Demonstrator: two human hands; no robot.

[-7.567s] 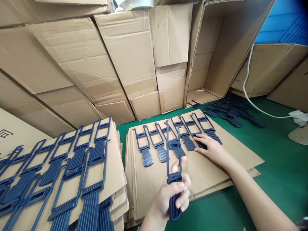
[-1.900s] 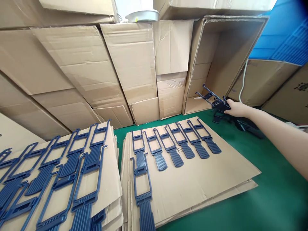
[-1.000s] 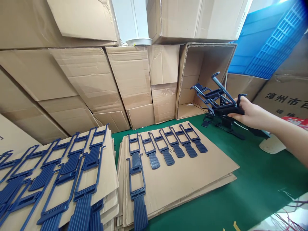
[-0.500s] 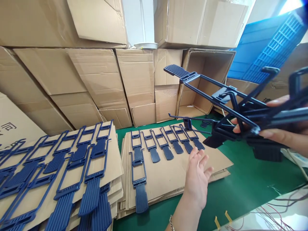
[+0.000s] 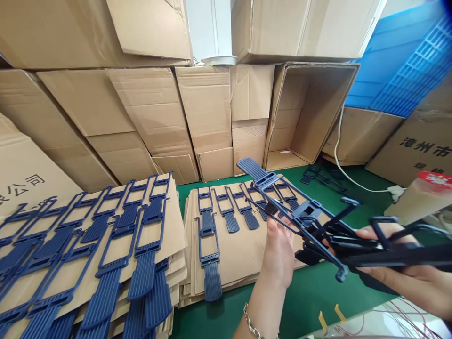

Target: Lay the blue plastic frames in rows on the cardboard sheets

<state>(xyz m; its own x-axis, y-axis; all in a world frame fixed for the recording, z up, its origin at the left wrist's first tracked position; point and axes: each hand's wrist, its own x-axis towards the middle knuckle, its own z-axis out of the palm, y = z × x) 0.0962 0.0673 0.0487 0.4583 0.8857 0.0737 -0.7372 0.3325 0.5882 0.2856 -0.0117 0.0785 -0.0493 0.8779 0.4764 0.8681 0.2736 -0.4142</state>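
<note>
The right hand is closed around a fanned bundle of dark-blue ribbed plastic frames, held above the flat cardboard sheet. The left hand, fingers open, touches one frame. Draw it singly; support the bundle to prevent snagging.

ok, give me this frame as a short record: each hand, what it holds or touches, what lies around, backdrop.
right hand: grips a bundle of dark blue plastic frames, fanned out and pointing left
left hand: raised, open, fingers up at the bundle's near frames; contact unclear
centre cardboard sheets: six frames in a row at the far edge, one more below the leftmost
left cardboard stack: rows of the same frames
surface: green mat
behind: stacked cartons, one open box on its side, blue crate
wrist: chain bracelet
</note>
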